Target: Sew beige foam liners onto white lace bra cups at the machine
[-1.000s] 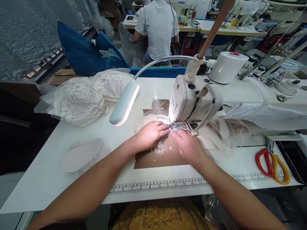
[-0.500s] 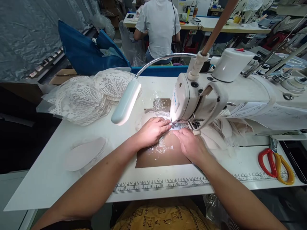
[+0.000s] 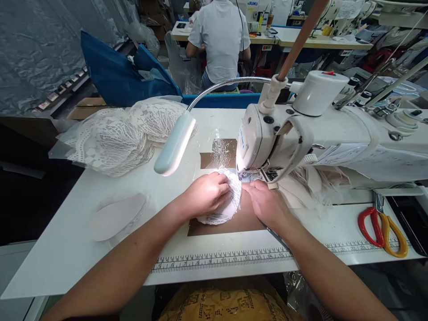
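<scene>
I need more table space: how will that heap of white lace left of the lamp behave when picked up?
The white lace heap will probably be floppy, since it slumps in soft folds. Its openwork suggests it is fairly light for its bulk. With several loose-looking layers showing, it may shift or trail when lifted.
</scene>
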`<state>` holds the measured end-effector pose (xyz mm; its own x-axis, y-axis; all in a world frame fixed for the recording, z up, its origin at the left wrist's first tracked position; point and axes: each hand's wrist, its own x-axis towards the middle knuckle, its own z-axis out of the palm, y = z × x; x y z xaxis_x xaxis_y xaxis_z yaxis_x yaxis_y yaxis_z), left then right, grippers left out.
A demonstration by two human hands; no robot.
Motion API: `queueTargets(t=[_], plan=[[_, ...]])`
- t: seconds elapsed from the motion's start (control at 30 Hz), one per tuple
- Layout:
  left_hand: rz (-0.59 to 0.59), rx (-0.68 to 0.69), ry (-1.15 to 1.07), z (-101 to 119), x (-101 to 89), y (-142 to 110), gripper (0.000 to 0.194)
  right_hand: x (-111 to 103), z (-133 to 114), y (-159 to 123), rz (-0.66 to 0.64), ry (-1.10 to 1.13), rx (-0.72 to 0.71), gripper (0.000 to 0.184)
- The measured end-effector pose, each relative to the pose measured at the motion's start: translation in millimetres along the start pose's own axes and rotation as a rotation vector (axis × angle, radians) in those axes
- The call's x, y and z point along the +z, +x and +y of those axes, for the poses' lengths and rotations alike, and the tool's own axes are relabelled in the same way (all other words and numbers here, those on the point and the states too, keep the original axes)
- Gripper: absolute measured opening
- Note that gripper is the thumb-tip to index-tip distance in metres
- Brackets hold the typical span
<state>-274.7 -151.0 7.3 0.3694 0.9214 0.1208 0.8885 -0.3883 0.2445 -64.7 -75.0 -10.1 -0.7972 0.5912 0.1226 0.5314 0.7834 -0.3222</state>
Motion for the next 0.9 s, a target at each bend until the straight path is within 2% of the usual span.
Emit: queueTargets(t=[0.2, 0.4, 0.57, 0.9], plan=[[0.017, 0.091, 0.014, -3, 2.9, 1, 0.033, 3, 3, -1, 0.012, 0.004, -0.019, 0.043], [-0.019, 0.099, 0.046, -3, 6.1, 1, 0.03, 3, 1, -1, -0.001, -0.079, -0.049, 0.045], [0.022, 0.133, 0.101, -3, 11.0, 2, 0.033, 5, 0, 0, 0.018, -0.138, -0.09, 0.045], [0.028, 0.125, 0.16, -5, 14.5, 8, 0.037, 7, -5, 2, -0.05, -0.179, 0.008, 0.043]])
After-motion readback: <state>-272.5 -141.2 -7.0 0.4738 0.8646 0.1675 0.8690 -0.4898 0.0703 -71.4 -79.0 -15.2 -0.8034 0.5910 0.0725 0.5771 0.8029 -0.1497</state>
